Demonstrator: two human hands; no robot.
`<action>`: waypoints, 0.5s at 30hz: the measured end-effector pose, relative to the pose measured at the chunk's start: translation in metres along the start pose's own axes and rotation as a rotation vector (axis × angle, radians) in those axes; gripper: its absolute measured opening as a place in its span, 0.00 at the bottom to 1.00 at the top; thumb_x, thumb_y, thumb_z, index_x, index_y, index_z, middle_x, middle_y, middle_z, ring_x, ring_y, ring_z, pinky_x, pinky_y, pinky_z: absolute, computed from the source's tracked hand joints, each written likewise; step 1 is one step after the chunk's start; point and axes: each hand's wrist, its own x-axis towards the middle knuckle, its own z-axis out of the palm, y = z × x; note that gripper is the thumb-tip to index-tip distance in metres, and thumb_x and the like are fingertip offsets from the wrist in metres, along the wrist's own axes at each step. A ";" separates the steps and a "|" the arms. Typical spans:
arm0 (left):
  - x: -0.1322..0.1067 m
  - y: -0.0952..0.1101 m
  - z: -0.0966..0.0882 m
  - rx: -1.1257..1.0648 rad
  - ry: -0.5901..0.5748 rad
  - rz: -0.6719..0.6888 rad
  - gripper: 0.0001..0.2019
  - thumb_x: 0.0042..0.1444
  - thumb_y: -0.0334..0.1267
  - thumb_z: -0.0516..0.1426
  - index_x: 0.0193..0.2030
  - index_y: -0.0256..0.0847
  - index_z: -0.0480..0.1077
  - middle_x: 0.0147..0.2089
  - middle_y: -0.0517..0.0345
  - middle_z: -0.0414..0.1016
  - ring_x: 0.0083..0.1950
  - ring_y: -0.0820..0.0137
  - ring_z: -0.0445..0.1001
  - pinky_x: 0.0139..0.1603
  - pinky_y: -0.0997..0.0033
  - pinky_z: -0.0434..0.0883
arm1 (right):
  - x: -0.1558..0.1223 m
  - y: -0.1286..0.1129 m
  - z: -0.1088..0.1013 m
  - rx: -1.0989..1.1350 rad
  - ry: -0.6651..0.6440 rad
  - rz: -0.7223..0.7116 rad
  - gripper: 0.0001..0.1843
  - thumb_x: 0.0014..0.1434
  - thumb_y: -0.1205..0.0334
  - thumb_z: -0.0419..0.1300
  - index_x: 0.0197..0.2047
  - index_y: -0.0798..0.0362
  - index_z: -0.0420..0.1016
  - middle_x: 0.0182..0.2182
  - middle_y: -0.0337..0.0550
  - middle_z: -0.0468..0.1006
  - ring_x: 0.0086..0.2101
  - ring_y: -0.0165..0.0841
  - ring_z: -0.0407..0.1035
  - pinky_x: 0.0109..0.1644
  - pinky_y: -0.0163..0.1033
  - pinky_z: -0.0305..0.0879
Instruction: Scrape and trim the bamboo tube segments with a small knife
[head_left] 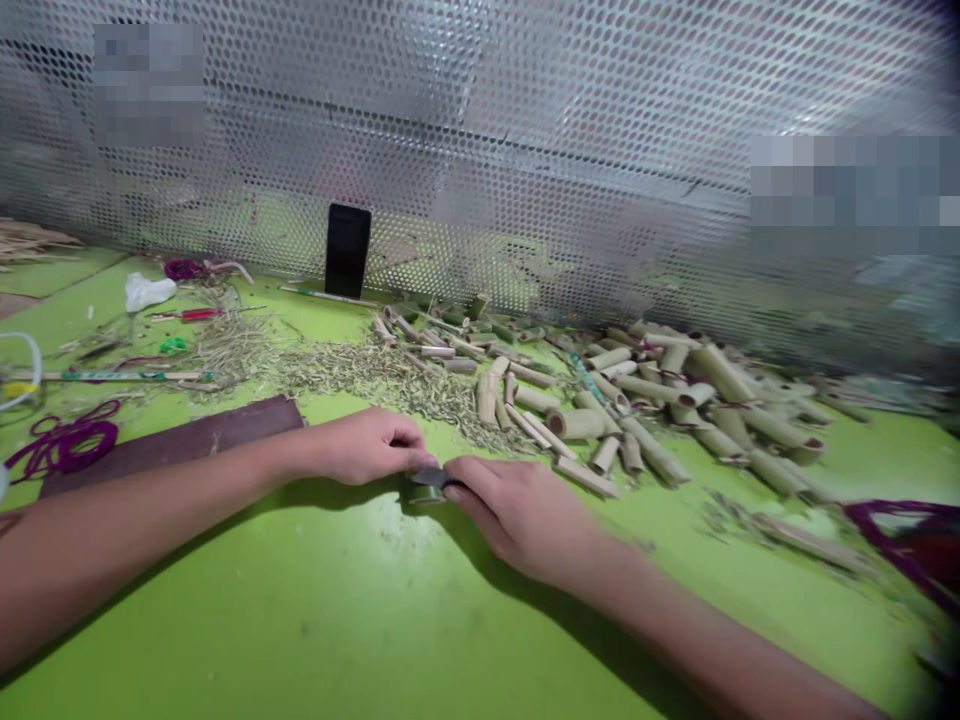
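Observation:
My left hand (pixel 367 446) is closed, its thumb and fingertips pinched at a small round, greenish-grey piece (pixel 427 494) whose kind I cannot make out. From the other side comes my right hand (pixel 517 508), its fingers closed on a dark flat strip (pixel 430 476) that lies across the top of that piece. Whether the strip is a blade or abrasive paper does not show. Both hands are just above the green tabletop (pixel 315 610), fingertips almost meeting. Behind my left forearm lies a dark brown flat sheet (pixel 225 432).
Cut bamboo tubes (pixel 577 424) are heaped at the right, with shavings (pixel 420 385) beside them. A phone (pixel 349 250) leans against the perforated metal screen (pixel 450 150). Purple cord (pixel 86 442), a red-handled tool (pixel 199 314) and white crumpled material (pixel 148 291) lie left.

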 end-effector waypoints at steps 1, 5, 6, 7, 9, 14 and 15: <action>-0.001 0.001 -0.001 0.000 -0.005 -0.006 0.18 0.66 0.52 0.55 0.31 0.40 0.68 0.32 0.58 0.69 0.34 0.67 0.66 0.33 0.69 0.60 | 0.000 0.000 0.000 0.009 -0.010 0.002 0.13 0.76 0.62 0.50 0.40 0.52 0.71 0.25 0.37 0.75 0.23 0.30 0.67 0.28 0.36 0.50; -0.003 0.004 -0.003 -0.015 -0.021 -0.028 0.19 0.65 0.54 0.56 0.31 0.40 0.70 0.32 0.57 0.69 0.34 0.67 0.67 0.33 0.68 0.61 | -0.003 0.000 -0.002 0.030 -0.057 0.012 0.13 0.76 0.61 0.50 0.40 0.52 0.71 0.25 0.37 0.75 0.22 0.31 0.67 0.28 0.36 0.50; -0.003 0.004 -0.004 -0.016 -0.019 -0.031 0.19 0.65 0.54 0.57 0.32 0.40 0.70 0.32 0.57 0.70 0.34 0.67 0.67 0.33 0.68 0.61 | -0.005 -0.001 -0.002 0.037 -0.069 0.010 0.14 0.76 0.61 0.50 0.40 0.52 0.71 0.25 0.37 0.75 0.22 0.30 0.66 0.27 0.36 0.51; -0.004 0.004 -0.005 -0.014 -0.017 -0.035 0.19 0.65 0.54 0.57 0.32 0.40 0.71 0.33 0.56 0.70 0.34 0.67 0.67 0.33 0.68 0.61 | -0.007 -0.001 -0.003 0.041 -0.083 0.003 0.14 0.77 0.61 0.49 0.39 0.52 0.71 0.26 0.37 0.76 0.22 0.30 0.66 0.27 0.36 0.51; -0.005 0.003 -0.006 -0.003 -0.015 -0.039 0.19 0.65 0.54 0.57 0.33 0.40 0.72 0.33 0.55 0.72 0.33 0.67 0.68 0.33 0.67 0.61 | -0.012 -0.003 -0.005 0.034 -0.105 -0.031 0.16 0.77 0.61 0.48 0.38 0.52 0.71 0.26 0.38 0.77 0.22 0.30 0.66 0.28 0.36 0.52; -0.006 0.001 -0.008 -0.016 -0.012 -0.020 0.18 0.65 0.54 0.57 0.34 0.41 0.74 0.35 0.54 0.74 0.35 0.66 0.70 0.34 0.67 0.63 | -0.015 0.002 -0.005 0.050 -0.043 -0.153 0.18 0.77 0.61 0.45 0.40 0.53 0.73 0.27 0.39 0.76 0.24 0.29 0.65 0.30 0.36 0.54; -0.005 0.002 -0.008 -0.018 -0.013 -0.018 0.18 0.65 0.54 0.57 0.35 0.40 0.74 0.36 0.55 0.74 0.35 0.66 0.70 0.35 0.68 0.63 | -0.014 0.004 -0.005 0.049 -0.006 -0.155 0.19 0.77 0.61 0.44 0.41 0.54 0.73 0.27 0.39 0.76 0.23 0.29 0.65 0.29 0.36 0.54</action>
